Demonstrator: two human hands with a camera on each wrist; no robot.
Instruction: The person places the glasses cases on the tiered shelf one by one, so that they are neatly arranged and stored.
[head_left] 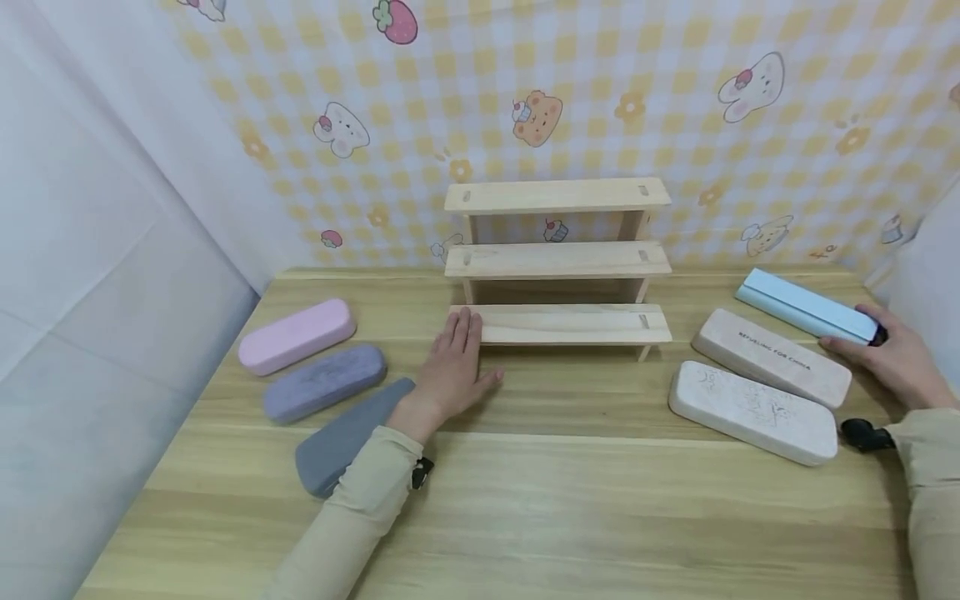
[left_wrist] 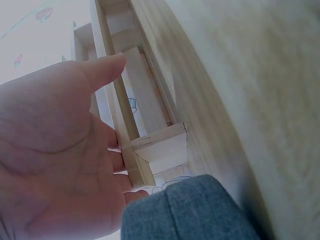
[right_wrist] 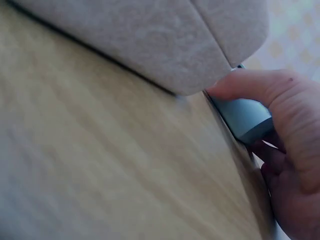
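Observation:
My left hand (head_left: pixel 450 367) rests with straight fingers on the left end of the lowest step of a three-tier wooden display shelf (head_left: pixel 573 323). In the left wrist view the thumb stands apart from the step's front edge. At the far right, my right hand (head_left: pixel 900 358) grips the near end of a light blue glasses case (head_left: pixel 806 304). The thumb lies along one side of this case (right_wrist: pixel 242 117), and the other fingers are partly hidden. Closest to that hand is a beige glasses case (head_left: pixel 772 354) with dark lettering; in front of it lies a whitish patterned glasses case (head_left: pixel 753 412).
On the left lie a pink glasses case (head_left: pixel 297 336), a purple-grey one (head_left: pixel 325 383) and a blue-grey one (head_left: pixel 345 442), partly under the left forearm. The wooden table (head_left: pixel 570 517) meets a checked cloth (head_left: pixel 375 150) behind the shelf. White sheeting (head_left: pixel 97 275) hangs at the left.

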